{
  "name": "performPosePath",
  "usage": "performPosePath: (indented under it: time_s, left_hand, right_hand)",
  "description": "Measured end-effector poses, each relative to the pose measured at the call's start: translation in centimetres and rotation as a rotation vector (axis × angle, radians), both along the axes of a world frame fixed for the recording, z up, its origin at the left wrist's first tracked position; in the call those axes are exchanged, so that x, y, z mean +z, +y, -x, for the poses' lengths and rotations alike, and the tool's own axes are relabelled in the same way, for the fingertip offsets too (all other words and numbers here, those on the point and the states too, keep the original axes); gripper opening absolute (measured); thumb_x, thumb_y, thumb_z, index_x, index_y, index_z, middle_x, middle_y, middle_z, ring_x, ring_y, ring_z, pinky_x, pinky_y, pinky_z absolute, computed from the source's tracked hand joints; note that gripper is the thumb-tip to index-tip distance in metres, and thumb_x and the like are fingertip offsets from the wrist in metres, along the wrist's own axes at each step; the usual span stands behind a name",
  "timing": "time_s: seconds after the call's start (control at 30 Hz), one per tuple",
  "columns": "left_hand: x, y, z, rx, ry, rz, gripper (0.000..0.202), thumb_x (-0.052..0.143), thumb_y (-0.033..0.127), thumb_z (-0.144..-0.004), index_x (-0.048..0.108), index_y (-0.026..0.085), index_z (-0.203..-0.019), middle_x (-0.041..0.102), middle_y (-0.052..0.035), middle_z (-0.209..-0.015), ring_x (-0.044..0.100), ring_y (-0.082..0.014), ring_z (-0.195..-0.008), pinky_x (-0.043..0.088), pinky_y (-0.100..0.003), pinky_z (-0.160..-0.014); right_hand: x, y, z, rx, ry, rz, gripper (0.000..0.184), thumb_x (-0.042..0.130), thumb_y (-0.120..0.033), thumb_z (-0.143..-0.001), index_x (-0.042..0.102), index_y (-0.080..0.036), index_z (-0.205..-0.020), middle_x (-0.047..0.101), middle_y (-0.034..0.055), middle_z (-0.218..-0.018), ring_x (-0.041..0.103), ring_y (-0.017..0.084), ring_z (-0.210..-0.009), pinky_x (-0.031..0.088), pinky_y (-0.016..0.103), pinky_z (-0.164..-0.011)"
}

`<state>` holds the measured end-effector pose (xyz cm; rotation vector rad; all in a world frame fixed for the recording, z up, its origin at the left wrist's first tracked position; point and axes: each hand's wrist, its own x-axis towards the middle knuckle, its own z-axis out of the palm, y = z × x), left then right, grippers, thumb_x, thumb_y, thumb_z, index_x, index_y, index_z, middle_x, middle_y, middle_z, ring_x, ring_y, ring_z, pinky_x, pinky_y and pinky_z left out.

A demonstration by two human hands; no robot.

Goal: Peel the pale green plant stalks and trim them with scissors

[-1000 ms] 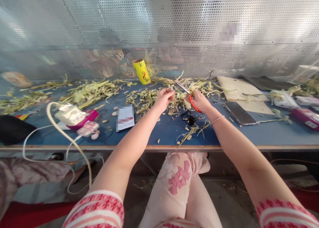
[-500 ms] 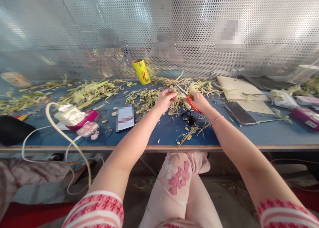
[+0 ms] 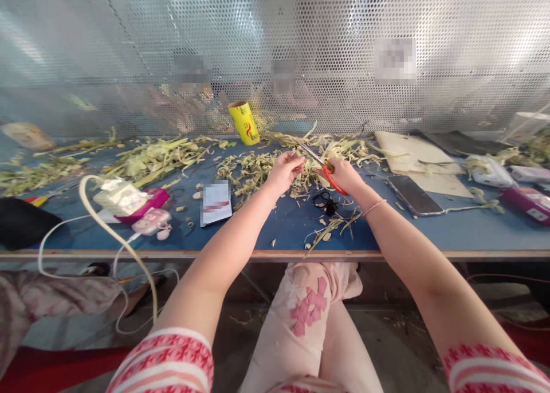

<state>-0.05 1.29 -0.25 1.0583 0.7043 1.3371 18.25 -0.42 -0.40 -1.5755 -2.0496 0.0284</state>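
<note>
My right hand (image 3: 344, 175) is closed round the orange handles of a pair of scissors (image 3: 318, 161), whose blades point up and left toward my other hand. My left hand (image 3: 283, 169) is closed in a pinch on a small pale husk piece I cannot make out clearly, right at the scissor blades. Both hands hover over a heap of cut green-yellow husk scraps (image 3: 258, 169) on the blue table (image 3: 283, 227).
A yellow roll (image 3: 243, 122) stands at the back. A phone (image 3: 413, 195) and cardboard sheet (image 3: 416, 155) lie to the right; a white charger with cable (image 3: 120, 198), pink items and a small card (image 3: 216, 201) lie to the left. A perforated metal screen (image 3: 301, 49) closes the far side.
The scissors and my right hand shifted slightly left toward my left hand, and the blades closed in on the piece it pinches. The rest of the table is unchanged.
</note>
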Motion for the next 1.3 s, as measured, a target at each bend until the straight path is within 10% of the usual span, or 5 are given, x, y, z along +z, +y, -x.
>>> performPosePath:
  time_s: [0.83,1.3]
  left_hand:
    - [-0.5,2.0,1.2,0.254,-0.218,-0.017,0.029,0.074,0.014,-0.063,0.050,0.019,-0.079,0.068,0.0015,-0.083,0.062,-0.0082,-0.072,0.047,-0.024,-0.076]
    - [-0.4,1.5,0.6,0.183,-0.258,-0.036,0.023,0.071,0.006,-0.064,0.052,0.018,-0.071,0.061,0.0052,-0.064,0.058,-0.0054,-0.061,0.045,-0.021,-0.066]
  right_hand:
    - [-0.1,0.2,-0.2,-0.101,-0.025,0.064,0.047,0.050,-0.062,-0.082,0.057,-0.016,-0.085,0.064,0.0126,-0.089,0.058,0.024,-0.084,0.041,0.031,-0.070]
    - [-0.5,0.4,0.0,0.004,-0.078,0.034,0.042,0.051,-0.061,-0.083,0.051,-0.019,-0.081,0.063,0.0110,-0.089,0.056,0.023,-0.084,0.039,0.030,-0.068]
